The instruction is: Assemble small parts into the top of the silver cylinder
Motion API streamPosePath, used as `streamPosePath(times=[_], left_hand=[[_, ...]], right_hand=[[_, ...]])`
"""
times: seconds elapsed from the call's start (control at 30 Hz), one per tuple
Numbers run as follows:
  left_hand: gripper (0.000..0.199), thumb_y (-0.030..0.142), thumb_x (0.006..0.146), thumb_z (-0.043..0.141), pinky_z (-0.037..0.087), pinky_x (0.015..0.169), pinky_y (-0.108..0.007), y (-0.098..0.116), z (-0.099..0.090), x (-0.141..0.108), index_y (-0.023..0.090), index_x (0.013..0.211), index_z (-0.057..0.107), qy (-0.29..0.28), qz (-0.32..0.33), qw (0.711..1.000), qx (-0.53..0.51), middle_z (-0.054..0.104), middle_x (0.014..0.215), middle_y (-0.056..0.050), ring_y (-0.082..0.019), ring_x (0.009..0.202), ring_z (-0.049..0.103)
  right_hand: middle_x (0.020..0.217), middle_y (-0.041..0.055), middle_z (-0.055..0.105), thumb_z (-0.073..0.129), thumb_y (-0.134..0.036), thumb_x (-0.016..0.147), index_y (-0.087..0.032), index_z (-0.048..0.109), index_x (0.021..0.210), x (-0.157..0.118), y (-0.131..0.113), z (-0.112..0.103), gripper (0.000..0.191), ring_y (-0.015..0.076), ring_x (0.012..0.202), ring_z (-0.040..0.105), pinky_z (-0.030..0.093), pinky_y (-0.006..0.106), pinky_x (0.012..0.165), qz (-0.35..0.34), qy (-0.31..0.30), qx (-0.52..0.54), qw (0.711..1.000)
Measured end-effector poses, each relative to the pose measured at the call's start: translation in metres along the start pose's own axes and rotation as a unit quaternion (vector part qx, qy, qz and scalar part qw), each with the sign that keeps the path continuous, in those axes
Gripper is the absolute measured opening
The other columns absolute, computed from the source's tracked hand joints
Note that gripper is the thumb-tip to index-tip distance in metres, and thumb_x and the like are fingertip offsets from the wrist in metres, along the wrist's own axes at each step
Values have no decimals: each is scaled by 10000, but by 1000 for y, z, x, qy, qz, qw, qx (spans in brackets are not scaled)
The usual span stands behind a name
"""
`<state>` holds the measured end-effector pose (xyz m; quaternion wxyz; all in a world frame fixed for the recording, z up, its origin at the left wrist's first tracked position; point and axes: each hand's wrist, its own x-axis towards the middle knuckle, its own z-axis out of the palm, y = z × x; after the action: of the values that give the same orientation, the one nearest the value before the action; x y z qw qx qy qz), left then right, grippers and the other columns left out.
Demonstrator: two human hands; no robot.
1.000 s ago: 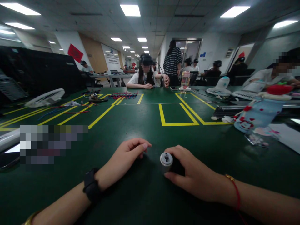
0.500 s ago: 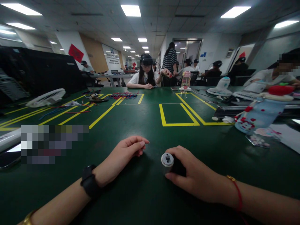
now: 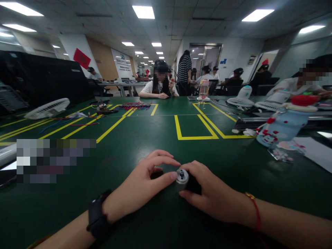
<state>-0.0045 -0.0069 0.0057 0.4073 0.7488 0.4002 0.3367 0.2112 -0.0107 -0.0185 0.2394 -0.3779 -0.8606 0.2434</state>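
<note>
A small silver cylindrical motor [image 3: 182,183] stands upright on the green table, its short dark shaft pointing up. My right hand [image 3: 211,190] holds it from the right, fingers behind and thumb in front. From the left, my left hand [image 3: 145,178] reaches to the motor with thumb and index finger apart and stretched out. Its thumb tip is at the left edge of the motor's top; whether it presses on it I cannot tell. The other fingers of this hand are partly hidden behind the index finger.
Yellow tape [image 3: 197,138] marks the green table [image 3: 124,228]. Red and blue wires [image 3: 135,105] lie at the far side, a white fan [image 3: 48,108] at left. A blue bottle [image 3: 281,126] and a paper sheet [image 3: 315,152] are at right. A person [image 3: 158,86] sits opposite.
My left hand has moved right to the motor, and its thumb and index finger have spread apart. My right hand keeps its hold. The person opposite has drawn a raised hand inward.
</note>
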Motion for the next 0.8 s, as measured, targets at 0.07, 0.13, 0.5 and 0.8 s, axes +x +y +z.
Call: streamPosePath(times=[0.07,0.13,0.5,0.8], left_hand=[[173,300,855,591,431,948,-372,4,6,0,273,1006,672,-2,11,999,31,531,1196,-41,-211,1104,521],[155,300,861,585,411,970,-383,7,10,1,267,981,676,6,14,999,49,545,1173,-40,-208,1096,524],[123,268,879,577,444,890,-325,6,12,4,228,909,689,26,30,999,26,591,1048,-28,-174,979,569],[153,295,885,565,461,819,-315,0,-1,1,228,955,684,45,10,999,-7,623,985,-32,-174,914,588]], right_hand=[[1024,54,572,651,-223,782,-203,512,1089,0,0,1,337,216,893,490,394,368,790,-3,0,-4,1000],[1028,58,571,649,-224,783,-202,511,1090,1,0,2,337,219,897,489,393,373,793,-6,3,-4,1000],[1035,48,569,654,-227,780,-211,504,1122,1,1,3,374,212,900,494,392,368,801,-1,6,-7,1000],[1000,38,572,642,-206,784,-217,513,1089,1,-2,0,331,208,870,496,395,363,776,13,-3,-8,1000]])
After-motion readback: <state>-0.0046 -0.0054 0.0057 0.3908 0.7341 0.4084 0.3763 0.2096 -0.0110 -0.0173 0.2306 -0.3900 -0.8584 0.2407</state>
